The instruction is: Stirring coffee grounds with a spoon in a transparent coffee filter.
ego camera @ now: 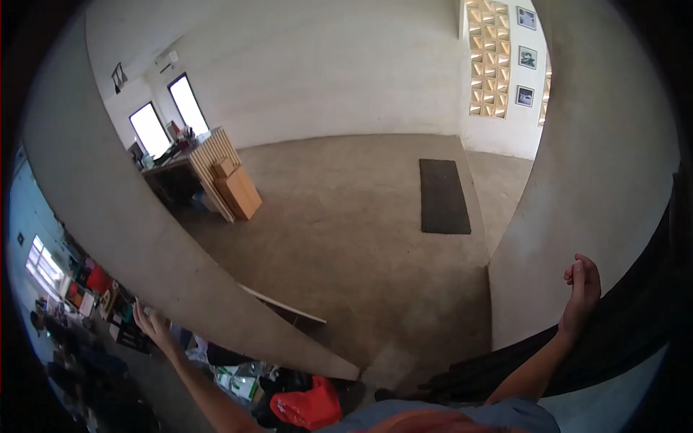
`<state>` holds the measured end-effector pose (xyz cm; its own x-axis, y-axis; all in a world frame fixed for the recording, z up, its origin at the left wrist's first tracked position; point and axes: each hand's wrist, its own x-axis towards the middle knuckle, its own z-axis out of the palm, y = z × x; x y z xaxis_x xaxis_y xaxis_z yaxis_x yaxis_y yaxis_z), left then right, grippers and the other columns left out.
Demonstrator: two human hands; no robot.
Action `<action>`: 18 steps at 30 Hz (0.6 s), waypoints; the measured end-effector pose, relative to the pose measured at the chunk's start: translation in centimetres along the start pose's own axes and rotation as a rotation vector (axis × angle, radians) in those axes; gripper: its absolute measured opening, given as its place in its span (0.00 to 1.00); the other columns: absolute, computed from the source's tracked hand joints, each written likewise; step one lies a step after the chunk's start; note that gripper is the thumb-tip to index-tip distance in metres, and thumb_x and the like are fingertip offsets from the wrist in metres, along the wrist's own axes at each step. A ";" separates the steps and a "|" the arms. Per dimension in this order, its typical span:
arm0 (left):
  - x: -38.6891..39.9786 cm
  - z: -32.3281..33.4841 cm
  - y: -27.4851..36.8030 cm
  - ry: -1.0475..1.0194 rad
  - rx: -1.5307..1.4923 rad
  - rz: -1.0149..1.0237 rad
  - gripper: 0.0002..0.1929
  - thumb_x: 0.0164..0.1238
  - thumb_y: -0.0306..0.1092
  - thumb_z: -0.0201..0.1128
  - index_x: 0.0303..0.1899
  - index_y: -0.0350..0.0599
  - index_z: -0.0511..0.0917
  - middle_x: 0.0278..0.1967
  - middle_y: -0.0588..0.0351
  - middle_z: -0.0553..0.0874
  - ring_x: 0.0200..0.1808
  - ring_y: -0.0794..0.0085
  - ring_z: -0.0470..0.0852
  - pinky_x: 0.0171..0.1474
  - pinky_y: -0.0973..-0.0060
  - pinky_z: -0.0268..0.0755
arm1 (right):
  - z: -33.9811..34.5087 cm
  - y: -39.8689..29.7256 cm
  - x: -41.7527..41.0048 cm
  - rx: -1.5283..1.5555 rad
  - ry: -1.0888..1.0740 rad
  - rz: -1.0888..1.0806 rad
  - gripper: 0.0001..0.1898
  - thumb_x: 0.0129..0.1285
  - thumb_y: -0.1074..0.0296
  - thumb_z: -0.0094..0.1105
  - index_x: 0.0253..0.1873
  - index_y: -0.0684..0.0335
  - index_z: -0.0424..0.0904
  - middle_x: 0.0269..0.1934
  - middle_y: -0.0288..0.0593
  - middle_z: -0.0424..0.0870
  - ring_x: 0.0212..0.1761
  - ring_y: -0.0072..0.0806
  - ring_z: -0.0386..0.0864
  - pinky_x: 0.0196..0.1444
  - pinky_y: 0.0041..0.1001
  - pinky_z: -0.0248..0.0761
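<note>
My left hand [152, 323] is raised at the left, fingers apart, with nothing visible in it. It appears beside the near wall's edge [200, 292]; whether it touches the wall I cannot tell. At the right my right hand [584, 281] is lifted before a pale wall [547, 233], its fingers curled in and no object showing in them. Dark cloth [639, 319], seemingly a curtain, hangs behind my right forearm. Below, by my body, lie a red bag [308, 403] and a clear plastic package with green and white [238, 381].
Through the opening spreads a concrete floor [335, 227] with a dark mat [445, 196]. A slatted counter [214, 157] has cardboard boxes [238, 190] leaning by it. A board [284, 306] rests low behind the left wall. Several people [81, 362] and cluttered tables are at far left.
</note>
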<state>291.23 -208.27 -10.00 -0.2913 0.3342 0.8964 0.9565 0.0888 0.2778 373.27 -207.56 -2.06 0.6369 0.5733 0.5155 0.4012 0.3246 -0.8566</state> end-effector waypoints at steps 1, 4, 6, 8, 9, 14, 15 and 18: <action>-0.1 -0.7 0.1 0.015 0.027 0.040 0.28 0.74 0.44 0.50 0.70 0.43 0.63 0.71 0.50 0.57 0.68 0.59 0.65 0.64 0.63 0.65 | 0.6 0.0 0.2 -0.022 -0.001 0.021 0.12 0.70 0.64 0.53 0.47 0.67 0.80 0.31 0.38 0.78 0.33 0.23 0.73 0.43 0.23 0.68; 2.2 0.5 6.3 0.096 -0.400 -0.358 0.25 0.71 0.40 0.54 0.65 0.37 0.69 0.65 0.49 0.69 0.64 0.61 0.71 0.63 0.65 0.67 | 1.0 0.0 0.3 -0.087 0.042 0.036 0.14 0.72 0.63 0.52 0.52 0.68 0.78 0.35 0.38 0.77 0.38 0.22 0.73 0.46 0.22 0.68; 3.3 0.9 8.4 0.111 -0.607 -0.637 0.25 0.65 0.32 0.57 0.63 0.35 0.70 0.63 0.45 0.73 0.64 0.62 0.71 0.63 0.67 0.67 | -0.2 0.7 0.7 -0.051 0.125 0.040 0.17 0.73 0.62 0.51 0.57 0.68 0.76 0.41 0.38 0.76 0.43 0.21 0.72 0.50 0.21 0.67; 2.9 2.3 5.9 0.198 -0.562 -0.361 0.32 0.64 0.29 0.56 0.70 0.38 0.60 0.65 0.43 0.70 0.69 0.59 0.66 0.71 0.64 0.52 | -2.5 1.6 1.5 -0.004 0.067 0.074 0.19 0.74 0.62 0.49 0.60 0.69 0.75 0.50 0.41 0.76 0.49 0.24 0.73 0.55 0.23 0.68; 3.7 2.5 9.0 0.121 -0.625 -0.376 0.36 0.62 0.30 0.56 0.72 0.39 0.54 0.66 0.42 0.69 0.70 0.58 0.64 0.72 0.64 0.49 | -3.1 1.4 2.0 -0.042 0.064 0.086 0.19 0.74 0.62 0.48 0.62 0.70 0.73 0.54 0.43 0.76 0.52 0.26 0.73 0.57 0.24 0.68; 2.7 -2.2 8.2 0.086 -0.255 -0.272 0.40 0.56 0.31 0.58 0.71 0.35 0.51 0.65 0.48 0.73 0.68 0.53 0.65 0.71 0.62 0.49 | -0.3 -2.2 -0.7 0.058 -0.010 0.036 0.19 0.69 0.57 0.59 0.50 0.71 0.74 0.33 0.42 0.77 0.36 0.28 0.73 0.43 0.28 0.67; 2.9 -2.7 8.5 0.081 -0.301 -0.304 0.41 0.56 0.31 0.58 0.72 0.35 0.50 0.65 0.48 0.72 0.68 0.54 0.64 0.71 0.62 0.49 | -0.8 -2.1 -0.8 0.058 -0.024 0.020 0.19 0.69 0.57 0.59 0.50 0.71 0.74 0.33 0.42 0.77 0.36 0.28 0.73 0.43 0.28 0.67; 3.3 -2.1 8.7 0.082 -0.621 -0.431 0.39 0.59 0.32 0.52 0.72 0.35 0.47 0.66 0.44 0.69 0.68 0.58 0.63 0.71 0.63 0.51 | -1.4 -2.1 -0.8 0.118 -0.058 0.036 0.17 0.70 0.58 0.58 0.49 0.70 0.74 0.31 0.42 0.77 0.34 0.28 0.73 0.39 0.27 0.68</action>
<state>298.60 -208.33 -3.87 -0.6610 0.3162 0.6805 0.5815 -0.3572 0.7309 372.80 -209.73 -0.69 0.6092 0.6274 0.4851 0.2965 0.3872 -0.8730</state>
